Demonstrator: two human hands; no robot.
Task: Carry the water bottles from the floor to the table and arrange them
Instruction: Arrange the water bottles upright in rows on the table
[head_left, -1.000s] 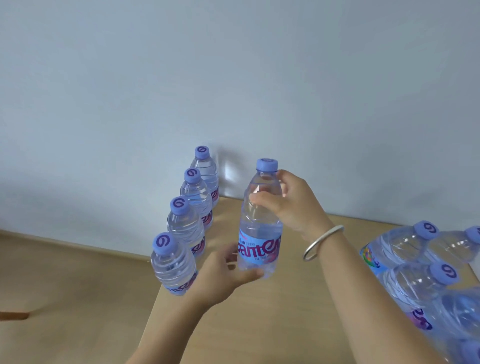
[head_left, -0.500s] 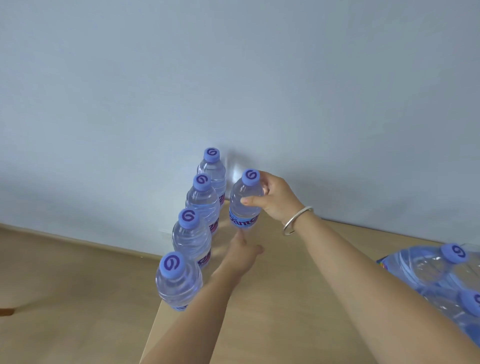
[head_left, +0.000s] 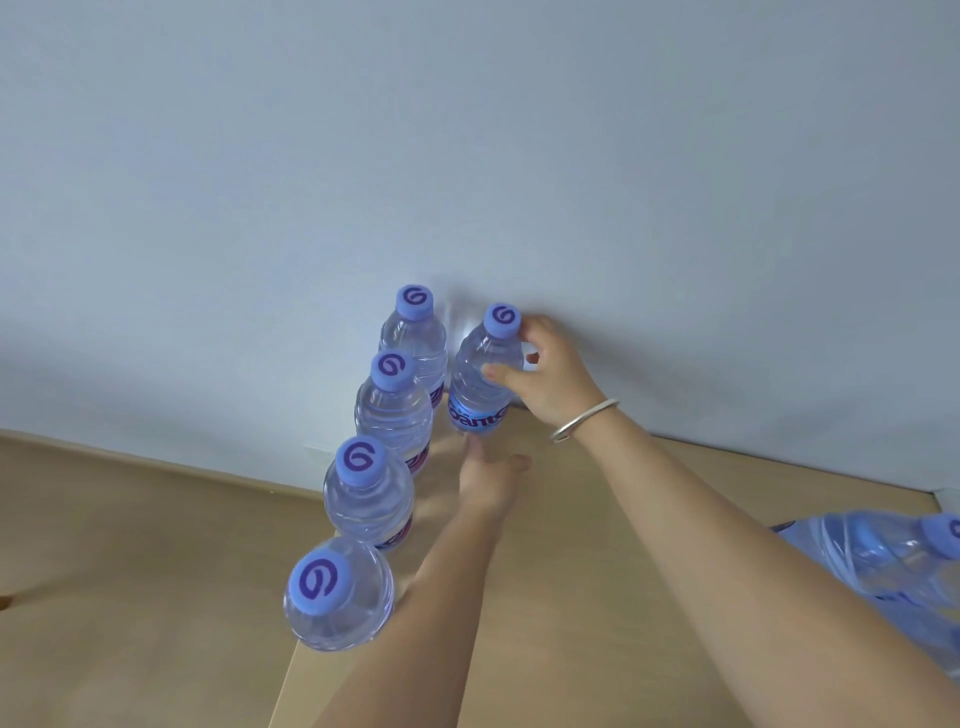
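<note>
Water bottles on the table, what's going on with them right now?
A person is lining up water bottles on a wooden table. The right hand grips a fifth bottle upright near the wall, starting a second column beside a row of four bottles standing along the table's left edge. The left hand reaches toward that bottle's base, fingers extended. More bottles, in a wrapped pack, lie at the right.

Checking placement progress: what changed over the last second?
The held bottle went away from the person, from mid-table to beside the row's far end by the wall. Right hand still grips it; left hand let go, fingertips by its base. The row of four bottles stayed put.
</note>
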